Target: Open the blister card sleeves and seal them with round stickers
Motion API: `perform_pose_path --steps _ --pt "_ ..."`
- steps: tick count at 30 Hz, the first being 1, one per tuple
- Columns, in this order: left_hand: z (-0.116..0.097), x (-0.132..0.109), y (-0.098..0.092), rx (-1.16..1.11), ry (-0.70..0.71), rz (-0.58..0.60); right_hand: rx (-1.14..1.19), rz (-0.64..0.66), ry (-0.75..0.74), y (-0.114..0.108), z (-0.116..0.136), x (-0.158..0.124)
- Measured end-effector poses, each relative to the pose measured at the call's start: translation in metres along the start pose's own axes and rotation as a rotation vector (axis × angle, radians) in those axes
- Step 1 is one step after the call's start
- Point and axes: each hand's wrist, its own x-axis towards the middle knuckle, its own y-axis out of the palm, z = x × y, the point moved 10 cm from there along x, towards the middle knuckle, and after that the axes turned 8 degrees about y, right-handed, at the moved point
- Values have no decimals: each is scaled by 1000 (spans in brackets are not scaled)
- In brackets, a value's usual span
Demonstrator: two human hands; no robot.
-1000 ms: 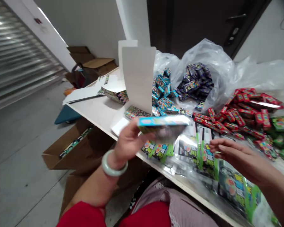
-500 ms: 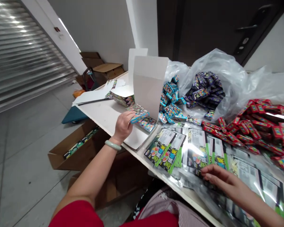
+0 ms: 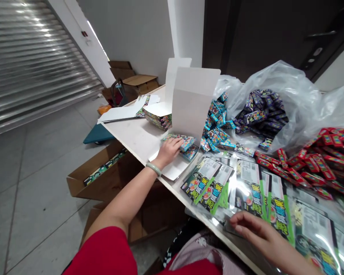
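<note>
My left hand (image 3: 168,152), with a jade bangle at the wrist, has its fingers over a colourful flat packet (image 3: 186,142) at the open white box (image 3: 192,103). Under that packet lies a blue packet (image 3: 190,152). My right hand (image 3: 248,225) hovers at the table's front edge with thumb and fingers apart, nothing between them. Beside it are printed black and green pouches (image 3: 215,185) in several overlapping piles. Small blue packs (image 3: 216,135) are heaped right of the box.
Purple packs (image 3: 263,114) spill from a clear plastic bag (image 3: 301,91). Red packs (image 3: 318,160) lie at the right. A stack of patterned packets (image 3: 159,120) sits behind the left hand. An open carton (image 3: 80,183) stands below the table's left edge.
My left hand has moved the colourful packet down onto the box area, its fingers now flatter over it. My right hand has shifted slightly left and down. The view has turned slightly left.
</note>
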Motion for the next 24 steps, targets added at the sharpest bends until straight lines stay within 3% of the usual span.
perform_pose_path --steps 6,13,17,20,22,24 --pt "-7 12 19 -49 42 100 24 -30 5 -1 -4 -4" --pt "-7 5 31 -174 83 154 40 -29 -33 3 -1 -5" --pt "-6 7 23 -263 40 99 -5 -46 -60 0 11 -11" --pt "-13 14 0 -314 -57 -50 -33 -97 -106 -21 21 -14" --pt "-31 14 -12 -383 -116 -119 -39 -215 -111 -51 21 -12" --pt "-64 9 -4 -541 -152 -50 -89 -406 -89 -86 19 -5"
